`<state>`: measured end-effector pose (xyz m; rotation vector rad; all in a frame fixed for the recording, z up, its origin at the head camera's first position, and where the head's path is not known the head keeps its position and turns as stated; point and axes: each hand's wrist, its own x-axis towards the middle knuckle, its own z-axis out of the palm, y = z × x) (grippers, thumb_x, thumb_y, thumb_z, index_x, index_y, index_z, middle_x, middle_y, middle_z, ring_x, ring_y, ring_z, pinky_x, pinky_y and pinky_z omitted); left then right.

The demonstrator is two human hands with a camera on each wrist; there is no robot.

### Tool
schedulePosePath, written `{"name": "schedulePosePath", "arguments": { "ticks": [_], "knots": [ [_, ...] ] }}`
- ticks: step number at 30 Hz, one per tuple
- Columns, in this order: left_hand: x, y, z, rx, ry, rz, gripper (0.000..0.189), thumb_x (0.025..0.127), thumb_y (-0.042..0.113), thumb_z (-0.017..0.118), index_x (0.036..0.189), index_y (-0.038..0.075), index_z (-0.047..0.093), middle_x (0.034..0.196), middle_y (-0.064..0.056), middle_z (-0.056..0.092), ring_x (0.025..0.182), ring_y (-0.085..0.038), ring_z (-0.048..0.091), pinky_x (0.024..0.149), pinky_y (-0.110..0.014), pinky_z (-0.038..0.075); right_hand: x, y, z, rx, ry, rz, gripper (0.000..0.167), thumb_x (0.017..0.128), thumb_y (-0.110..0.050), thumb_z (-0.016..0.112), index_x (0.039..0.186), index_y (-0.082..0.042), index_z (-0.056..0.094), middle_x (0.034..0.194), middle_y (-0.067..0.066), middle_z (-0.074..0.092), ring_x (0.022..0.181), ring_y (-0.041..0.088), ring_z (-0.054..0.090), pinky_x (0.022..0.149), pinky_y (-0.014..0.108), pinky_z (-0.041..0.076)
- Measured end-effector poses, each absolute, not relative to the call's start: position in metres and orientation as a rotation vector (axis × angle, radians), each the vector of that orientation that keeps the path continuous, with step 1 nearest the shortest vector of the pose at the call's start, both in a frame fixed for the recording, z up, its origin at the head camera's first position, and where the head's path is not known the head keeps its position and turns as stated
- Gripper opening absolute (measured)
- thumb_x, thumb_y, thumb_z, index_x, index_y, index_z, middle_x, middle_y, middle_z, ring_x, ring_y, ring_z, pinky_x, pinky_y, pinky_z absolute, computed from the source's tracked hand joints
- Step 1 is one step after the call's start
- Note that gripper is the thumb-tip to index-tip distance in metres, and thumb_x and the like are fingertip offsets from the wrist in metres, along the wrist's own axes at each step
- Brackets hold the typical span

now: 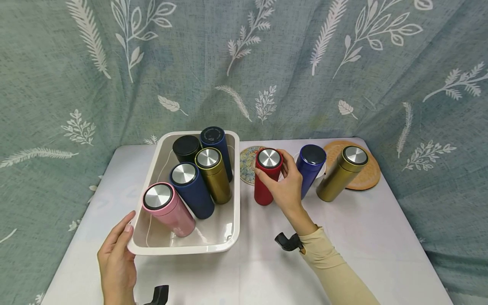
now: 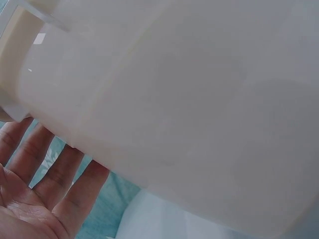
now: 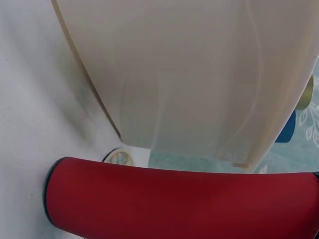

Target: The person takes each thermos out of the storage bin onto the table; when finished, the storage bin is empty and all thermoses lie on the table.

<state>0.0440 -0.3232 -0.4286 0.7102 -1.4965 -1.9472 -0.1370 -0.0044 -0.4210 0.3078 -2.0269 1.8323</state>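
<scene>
My right hand (image 1: 286, 186) grips a red thermos bottle (image 1: 264, 190) near its top, thumb on the left and fingers on the right. The bottle is upright over the white table, right of a white plastic bin (image 1: 187, 250). In the right wrist view the red bottle (image 3: 184, 199) stretches across the bottom, with the bin wall (image 3: 184, 89) behind it. At the bin's front left corner, my left hand (image 1: 118, 262) rests its fairly straight fingers (image 2: 82, 194) against the outer side. Inside lean a pink bottle (image 1: 177, 216), blue and gold bottles, and a black-lidded one.
A shiny blue bottle (image 1: 309, 169) and a gold bottle (image 1: 335, 180) stand right of my right hand. Behind them lie an orange-slice mat (image 1: 370, 176) and a patterned round mat (image 1: 248, 165). A leaf-print green curtain (image 1: 282, 110) borders the table's back.
</scene>
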Motion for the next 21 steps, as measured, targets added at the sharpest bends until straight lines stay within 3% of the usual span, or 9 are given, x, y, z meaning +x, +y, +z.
{"name": "schedulePosePath", "arguments": {
  "ticks": [6,21],
  "knots": [
    [0.0439,-0.3234,-0.4283,0.698,-1.485,-1.961,0.037,0.099,0.008,0.061,0.133,-0.007,0.06,0.124,-0.001,0.071,0.106,-0.01,0.071,0.073,-0.021,0.06,-0.1357,-0.0052,-0.4206,0.278,-2.016,1.828,0.069,0.072,-0.013,0.091,0.133,-0.01,0.059,0.127,0.01,0.067,0.12,0.023,0.066,0.11,0.041,0.049],
    [0.0442,-0.3239,-0.4288,0.681,-1.476,-1.967,0.037,0.099,0.007,0.06,0.132,-0.008,0.06,0.124,-0.002,0.071,0.106,-0.011,0.071,0.073,-0.022,0.06,-0.1344,-0.0051,-0.4208,0.269,-2.032,1.795,0.068,0.074,-0.021,0.091,0.133,-0.015,0.059,0.128,0.005,0.068,0.121,0.016,0.065,0.11,0.041,0.048]
  ]
}}
